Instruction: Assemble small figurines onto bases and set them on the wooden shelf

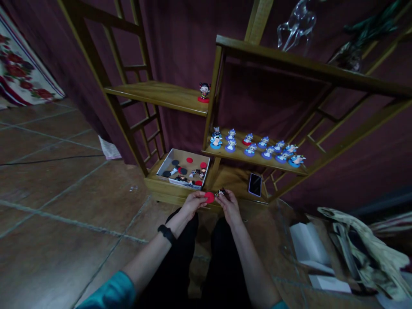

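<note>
Between the fingers of my left hand [193,202] is a round red base [209,197], its flat face turned up. My right hand [230,204] pinches a small dark-haired figurine [220,192] close to the right edge of that base. I cannot tell whether the two touch. Just beyond my hands, a shallow cardboard box [170,162] holds red and dark round bases and several loose figurines lying down. One dark-haired figurine [204,91] stands on a red base on the upper left shelf.
Two rows of small figurines [251,149] stand on the middle shelf [209,148]. A phone [255,184] lies on the lower shelf. Above are a glass horse [298,23] and a dark green ornament [360,38]. White boxes [310,244] and crumpled cloth [370,249] lie on the floor at right.
</note>
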Motion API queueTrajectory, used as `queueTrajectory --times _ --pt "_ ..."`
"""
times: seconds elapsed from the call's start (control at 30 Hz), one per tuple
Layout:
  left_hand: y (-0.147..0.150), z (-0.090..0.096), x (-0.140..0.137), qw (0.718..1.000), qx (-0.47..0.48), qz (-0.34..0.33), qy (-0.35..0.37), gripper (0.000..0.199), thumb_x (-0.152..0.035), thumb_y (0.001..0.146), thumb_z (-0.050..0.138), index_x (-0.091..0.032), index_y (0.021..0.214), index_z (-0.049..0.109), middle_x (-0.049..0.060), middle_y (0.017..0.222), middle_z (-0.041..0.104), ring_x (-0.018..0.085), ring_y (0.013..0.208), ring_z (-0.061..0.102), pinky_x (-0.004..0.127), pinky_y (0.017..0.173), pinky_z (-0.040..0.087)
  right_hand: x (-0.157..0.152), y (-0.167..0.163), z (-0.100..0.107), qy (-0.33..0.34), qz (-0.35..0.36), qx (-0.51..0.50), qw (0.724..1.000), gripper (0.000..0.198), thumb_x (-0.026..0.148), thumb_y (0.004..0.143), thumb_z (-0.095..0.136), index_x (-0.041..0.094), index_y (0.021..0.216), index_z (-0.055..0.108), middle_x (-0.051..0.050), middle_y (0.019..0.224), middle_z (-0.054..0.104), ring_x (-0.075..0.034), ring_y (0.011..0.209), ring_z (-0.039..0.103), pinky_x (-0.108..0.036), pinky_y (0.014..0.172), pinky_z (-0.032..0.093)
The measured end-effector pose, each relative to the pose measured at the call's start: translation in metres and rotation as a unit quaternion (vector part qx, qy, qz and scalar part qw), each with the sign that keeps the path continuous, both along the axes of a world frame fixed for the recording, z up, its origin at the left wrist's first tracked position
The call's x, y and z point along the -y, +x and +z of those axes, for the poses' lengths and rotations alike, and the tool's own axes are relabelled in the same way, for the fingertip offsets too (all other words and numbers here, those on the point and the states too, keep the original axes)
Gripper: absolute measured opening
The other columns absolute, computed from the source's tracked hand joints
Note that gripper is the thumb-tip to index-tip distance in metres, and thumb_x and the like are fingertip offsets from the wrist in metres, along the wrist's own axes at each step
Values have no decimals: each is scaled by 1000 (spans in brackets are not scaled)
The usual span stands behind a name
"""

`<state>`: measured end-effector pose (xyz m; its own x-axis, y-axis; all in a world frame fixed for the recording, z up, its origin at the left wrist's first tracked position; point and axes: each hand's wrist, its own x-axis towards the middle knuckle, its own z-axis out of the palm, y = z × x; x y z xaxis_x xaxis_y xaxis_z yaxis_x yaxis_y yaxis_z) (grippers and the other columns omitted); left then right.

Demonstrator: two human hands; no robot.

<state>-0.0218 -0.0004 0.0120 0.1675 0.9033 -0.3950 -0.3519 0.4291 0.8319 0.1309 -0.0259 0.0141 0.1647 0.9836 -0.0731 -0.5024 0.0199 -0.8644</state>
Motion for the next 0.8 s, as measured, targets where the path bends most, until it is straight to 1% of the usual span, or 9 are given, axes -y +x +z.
queueTrajectory --times 0.07,0.17,0.23,0.33,0.53,0.7,0.8 --pt "7 -1 3 1000 -3 -16 -5 20 -5 59 69 -11 77 63 5 71 67 11 61 63 20 60 49 6 5 -5 17 -18 54 998 30 30 64 71 23 90 57 1 90 62 -14 80 60 -35 79 50" --pt "14 -1 5 999 -20 -38 -17 20 -4 61 67 -10 79 64 6 71 68 12 61 63 22 62 50 9 13 -14 42 -65 156 985 33 31 64 70 21 92 57 0 88 63 -14 80 58 -34 79 49" --pt "16 -1 6 997 -30 -66 -19 20 -4 61 67 -10 81 64 7 72 68 13 60 64 23 62 51 9 16 -19 49 -90 185 977 33 32 66 68 21 95 56 -1 89 63 -14 81 58 -34 79 48" --pt "14 -1 5 995 -24 -95 -32 21 -5 62 68 -9 82 64 9 73 69 15 62 65 25 63 52 6 19 -25 49 -97 195 975 35 34 67 66 20 96 55 -3 91 63 -15 81 58 -34 79 48" --pt "9 -5 -3 993 4 -85 -83 19 -2 64 67 -8 81 59 10 70 68 17 61 66 28 64 54 0 16 -33 33 -79 191 978 38 36 65 67 20 97 54 -3 92 64 -16 80 59 -34 76 48" --pt "9 -7 -6 992 21 -83 -89 19 1 64 65 -7 80 58 9 68 68 17 60 66 29 63 55 -3 12 -37 38 -62 219 973 38 34 64 67 19 96 55 -4 92 66 -16 83 60 -34 80 46" --pt "9 -8 -6 991 32 -89 -92 20 0 63 68 -7 80 59 9 67 68 16 60 66 28 63 55 -4 12 -36 39 -57 229 971 37 33 63 67 19 95 55 -4 92 66 -16 84 60 -34 81 46"
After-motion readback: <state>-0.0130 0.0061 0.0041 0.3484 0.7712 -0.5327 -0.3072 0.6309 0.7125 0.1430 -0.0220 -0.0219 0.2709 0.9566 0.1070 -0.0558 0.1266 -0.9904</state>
